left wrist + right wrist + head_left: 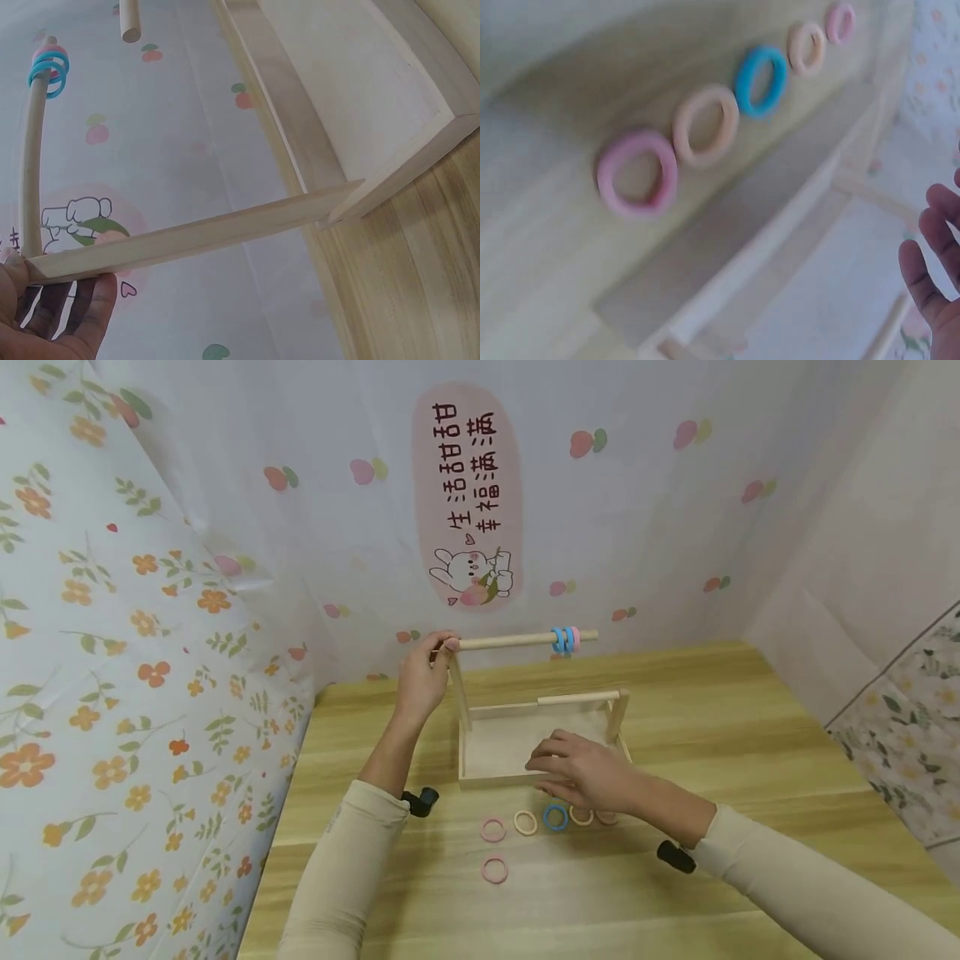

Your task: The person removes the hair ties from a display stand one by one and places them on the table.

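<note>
My left hand [423,681] grips the top corner of a wooden rack, where the upright post [187,232] meets the long upper rod [502,642]. Blue rings [557,641] and a pink ring [576,638] hang near that rod's free end. Over the front of the rack's tray [495,782], my right hand [585,768] hovers with relaxed fingers, and I see nothing held in it. Below it lies a row of rings, including a blue ring [742,84], a cream ring [682,129] and a pink ring [607,178]. The right hand partly covers the row's right end in the head view.
A shorter, lower rod [577,698] stands on the tray's right post [617,717]. Another pink ring [495,882] lies nearer me on the wood-grain table [420,902]. Behind the rack hangs a printed curtain [637,527], with a flowered curtain [150,693] on the left.
</note>
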Available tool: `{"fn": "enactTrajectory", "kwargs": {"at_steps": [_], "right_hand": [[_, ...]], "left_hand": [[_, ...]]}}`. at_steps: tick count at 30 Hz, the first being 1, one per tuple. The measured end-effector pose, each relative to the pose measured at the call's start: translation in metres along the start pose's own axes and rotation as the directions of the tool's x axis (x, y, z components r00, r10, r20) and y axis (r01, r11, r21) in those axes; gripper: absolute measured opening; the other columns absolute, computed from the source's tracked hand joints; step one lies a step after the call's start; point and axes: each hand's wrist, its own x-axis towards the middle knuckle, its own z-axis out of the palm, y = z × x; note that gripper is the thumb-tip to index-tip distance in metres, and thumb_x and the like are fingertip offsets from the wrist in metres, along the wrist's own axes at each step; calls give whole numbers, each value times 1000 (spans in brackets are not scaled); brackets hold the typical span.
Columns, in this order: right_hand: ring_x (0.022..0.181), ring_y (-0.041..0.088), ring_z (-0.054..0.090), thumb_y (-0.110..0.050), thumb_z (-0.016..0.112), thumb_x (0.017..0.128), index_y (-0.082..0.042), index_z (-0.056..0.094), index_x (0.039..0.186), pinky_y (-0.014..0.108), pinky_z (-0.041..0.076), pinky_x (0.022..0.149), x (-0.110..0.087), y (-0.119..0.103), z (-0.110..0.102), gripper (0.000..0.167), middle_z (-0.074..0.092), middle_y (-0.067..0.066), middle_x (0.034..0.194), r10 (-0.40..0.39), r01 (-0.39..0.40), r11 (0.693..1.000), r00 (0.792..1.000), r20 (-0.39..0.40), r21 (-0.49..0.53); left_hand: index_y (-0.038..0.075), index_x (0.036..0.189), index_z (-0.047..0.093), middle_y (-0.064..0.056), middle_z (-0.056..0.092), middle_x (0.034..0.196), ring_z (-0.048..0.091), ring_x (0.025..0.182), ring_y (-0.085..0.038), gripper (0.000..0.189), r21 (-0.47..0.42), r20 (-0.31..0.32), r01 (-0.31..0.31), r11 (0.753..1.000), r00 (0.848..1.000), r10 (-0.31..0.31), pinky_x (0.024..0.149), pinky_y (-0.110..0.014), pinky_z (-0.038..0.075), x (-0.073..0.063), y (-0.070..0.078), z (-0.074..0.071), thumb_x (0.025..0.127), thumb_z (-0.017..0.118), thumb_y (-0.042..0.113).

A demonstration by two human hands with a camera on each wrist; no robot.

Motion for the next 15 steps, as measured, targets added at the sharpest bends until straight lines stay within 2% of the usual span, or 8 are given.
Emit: {"fn": "enactTrajectory", "kwargs": {"at_steps": [5,10,15], "right_hand": [[103,23,71,-19,86,98,-9,81,115,43,65,88,2,21,-23,20,79,4,111,19,-21,999,997,-74,-30],[103,25,71,-25,81,104,-8,82,116,45,65,86,1,37,-41,21,79,6,112,51,-58,996,993,-110,-65],[102,26,71,-46,54,116,-6,82,116,41,64,80,2,50,-55,48,79,7,110,42,-56,994,989,-141,-97]], "left_hand": [[15,139,73,-12,77,134,75,126,-34,43,4,-4,-1,1000,1000,1,94,-52,63,0,2,-2,113,55,44],[16,138,74,-12,79,130,75,123,-32,43,2,-4,10,1000,1000,-10,88,-49,62,1,5,-1,113,56,46],[16,136,75,-13,80,127,77,121,-31,41,11,-15,19,1000,1000,-19,86,-46,62,2,4,1,113,57,44]]}}
